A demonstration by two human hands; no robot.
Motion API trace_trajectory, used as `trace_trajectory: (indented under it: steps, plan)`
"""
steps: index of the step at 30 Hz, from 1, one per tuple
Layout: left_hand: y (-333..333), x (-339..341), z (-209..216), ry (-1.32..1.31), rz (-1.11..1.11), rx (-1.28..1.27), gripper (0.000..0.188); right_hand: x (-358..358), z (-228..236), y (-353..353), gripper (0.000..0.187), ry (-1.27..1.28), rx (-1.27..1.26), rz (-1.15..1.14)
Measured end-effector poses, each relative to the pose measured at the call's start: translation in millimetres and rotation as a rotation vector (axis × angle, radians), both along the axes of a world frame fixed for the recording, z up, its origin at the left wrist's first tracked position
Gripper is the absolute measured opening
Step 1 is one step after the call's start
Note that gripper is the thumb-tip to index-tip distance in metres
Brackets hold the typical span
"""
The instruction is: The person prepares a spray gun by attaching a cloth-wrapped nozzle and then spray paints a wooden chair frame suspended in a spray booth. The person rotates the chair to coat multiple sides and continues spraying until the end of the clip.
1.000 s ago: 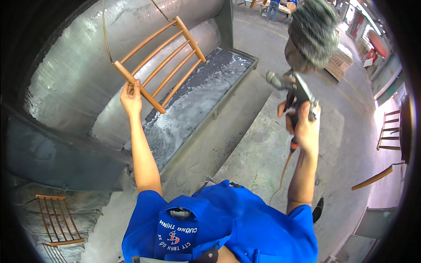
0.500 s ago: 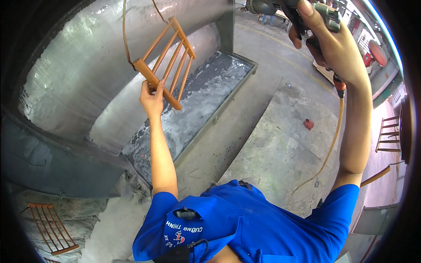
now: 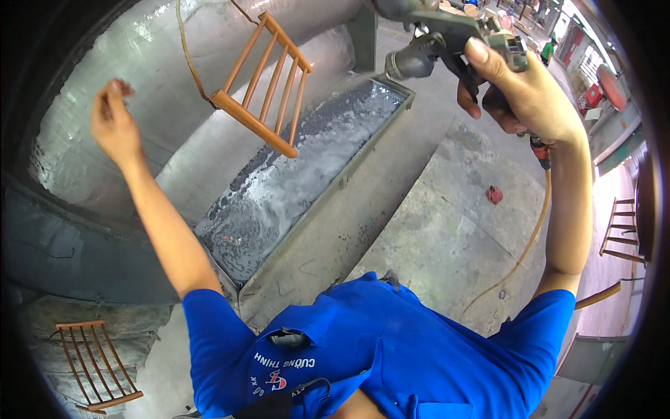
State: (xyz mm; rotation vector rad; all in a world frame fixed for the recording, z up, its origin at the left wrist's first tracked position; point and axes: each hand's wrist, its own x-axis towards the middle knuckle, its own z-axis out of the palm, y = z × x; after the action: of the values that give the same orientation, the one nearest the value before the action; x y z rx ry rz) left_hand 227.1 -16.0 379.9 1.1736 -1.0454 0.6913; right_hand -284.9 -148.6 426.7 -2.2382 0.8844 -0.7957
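Observation:
A slatted wooden chair back (image 3: 269, 84), orange-brown with several slats between two rails, hangs tilted from a bent hook wire (image 3: 183, 49). My left hand (image 3: 117, 129) is apart from it, out to its left, with loosely bent fingers and nothing visible in them. Up at the right, my right hand (image 3: 541, 94) grips a dark spray gun (image 3: 415, 57). Its nozzle points left toward the chair back, and a faint mist shows at the tip. A hose (image 3: 534, 241) runs down from the gun's handle. Part of the gun is cut off by the top edge.
A metal trough (image 3: 349, 185) of foamy water lies below the chair back, before a wet, pale curved wall (image 3: 105, 63). Another slatted back (image 3: 98, 366) hangs at lower left, and one more (image 3: 620, 229) at far right. A red lump (image 3: 494, 195) lies on the floor.
My left hand has let go of the chair back's lower rail and swung left. The chair back has turned slightly. The spray gun has come lower and further into view.

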Motion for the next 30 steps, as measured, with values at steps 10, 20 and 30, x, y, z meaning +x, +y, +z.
trace_trajectory:
  steps: [10,20,30]
  plan:
    - [-131,-46,167,0.105,-0.330,0.300,0.044,-31,-165,-52,0.061,-0.236,0.017,-0.237]
    - [-208,-66,209,0.427,-0.801,0.180,0.045,-35,-248,-35,0.071,-0.580,0.426,-0.084]
    - [-206,-4,227,0.211,-0.731,0.414,0.050,12,-229,-34,0.075,-0.776,0.379,0.123]
